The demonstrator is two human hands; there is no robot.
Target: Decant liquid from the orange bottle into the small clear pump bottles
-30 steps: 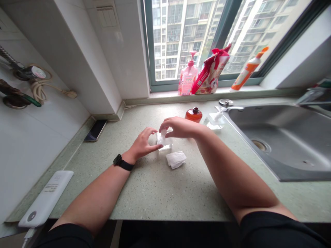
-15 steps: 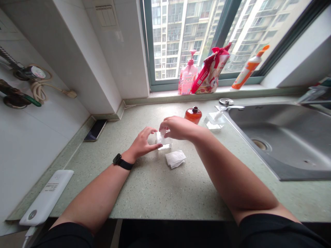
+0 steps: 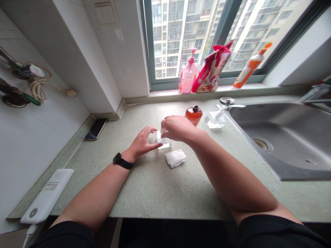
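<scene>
White tissue (image 3: pixel 176 158): five o'clock from clear container (image 3: pixel 167 143).
Left hand (image 3: pixel 141 142): grips nine o'clock side; keep it steady.
Right hand (image 3: pixel 177 128): pinches the top; keep it upright.

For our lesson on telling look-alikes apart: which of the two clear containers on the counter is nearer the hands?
The clear container between the left hand and right hand; the other container stands beside the sink.
</scene>
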